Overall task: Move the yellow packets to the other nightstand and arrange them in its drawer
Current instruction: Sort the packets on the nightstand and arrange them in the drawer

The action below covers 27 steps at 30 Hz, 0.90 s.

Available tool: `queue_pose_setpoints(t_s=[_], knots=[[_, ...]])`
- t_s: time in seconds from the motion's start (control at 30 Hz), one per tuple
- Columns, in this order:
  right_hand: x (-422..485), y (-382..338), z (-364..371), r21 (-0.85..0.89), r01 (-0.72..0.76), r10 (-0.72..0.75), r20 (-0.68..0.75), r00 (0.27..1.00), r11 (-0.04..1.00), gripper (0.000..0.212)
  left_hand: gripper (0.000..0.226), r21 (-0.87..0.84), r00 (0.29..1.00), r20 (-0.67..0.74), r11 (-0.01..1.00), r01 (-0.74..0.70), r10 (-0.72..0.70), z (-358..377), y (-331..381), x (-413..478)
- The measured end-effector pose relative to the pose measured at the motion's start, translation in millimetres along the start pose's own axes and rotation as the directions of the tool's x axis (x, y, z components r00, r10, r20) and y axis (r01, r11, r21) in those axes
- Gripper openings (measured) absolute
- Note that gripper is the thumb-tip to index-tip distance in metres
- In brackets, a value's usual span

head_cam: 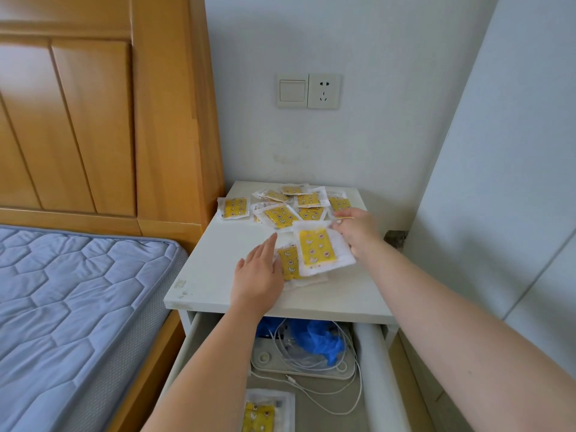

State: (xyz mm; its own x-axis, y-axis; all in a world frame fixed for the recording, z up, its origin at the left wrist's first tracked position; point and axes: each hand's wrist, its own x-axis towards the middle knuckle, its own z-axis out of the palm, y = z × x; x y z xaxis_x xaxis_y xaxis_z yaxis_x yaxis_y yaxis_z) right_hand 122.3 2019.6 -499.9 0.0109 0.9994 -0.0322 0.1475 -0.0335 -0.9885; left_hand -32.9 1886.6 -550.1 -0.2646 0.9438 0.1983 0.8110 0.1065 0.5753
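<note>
Most of the work looks undone: a loose heap of yellow packets (pixel 280 215) lies across the back of the nightstand top (pixel 218 263), and only one packet (pixel 260 416) lies in the open drawer (pixel 371 353), beside white cables (pixel 311 363) and something blue (pixel 321 338); which nightstand this is cannot be told. The right hand (pixel 358 235) has its grip pinching the edge of a lifted packet (pixel 318 249); the left hand (pixel 258 275), fingers spread flat, rests on another packet (pixel 288 263) beneath it.

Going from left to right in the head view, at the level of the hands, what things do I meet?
blue mattress → left hand → held yellow packet → right hand
</note>
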Motion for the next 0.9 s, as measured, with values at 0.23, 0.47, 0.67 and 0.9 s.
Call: queue_pose_setpoints(t_s=[0.23,0.47,0.67,0.9], knots=[[-11.1,23.6,14.6,-0.131,0.086,-0.066,0.149,0.987,0.988,0.028,0.060,0.279,0.990,0.143,0.958,-0.058,0.018,3.4,1.1,3.9],[18.5,35.7,9.5,-0.198,0.016,0.000,0.079,0.997,0.980,0.037,0.057,0.346,0.985,0.172,0.935,-0.080,0.020,3.2,0.7,4.9],[32.2,20.0,22.0,-0.015,-0.131,0.131,0.181,0.975,0.991,0.031,0.053,0.337,0.983,0.182,0.937,-0.092,0.031,3.5,-1.3,5.9],[30.6,12.8,19.1,0.006,-0.224,0.219,0.186,0.958,0.975,0.005,0.051,0.335,0.976,0.212,0.936,-0.108,0.036,2.6,-1.4,5.4]])
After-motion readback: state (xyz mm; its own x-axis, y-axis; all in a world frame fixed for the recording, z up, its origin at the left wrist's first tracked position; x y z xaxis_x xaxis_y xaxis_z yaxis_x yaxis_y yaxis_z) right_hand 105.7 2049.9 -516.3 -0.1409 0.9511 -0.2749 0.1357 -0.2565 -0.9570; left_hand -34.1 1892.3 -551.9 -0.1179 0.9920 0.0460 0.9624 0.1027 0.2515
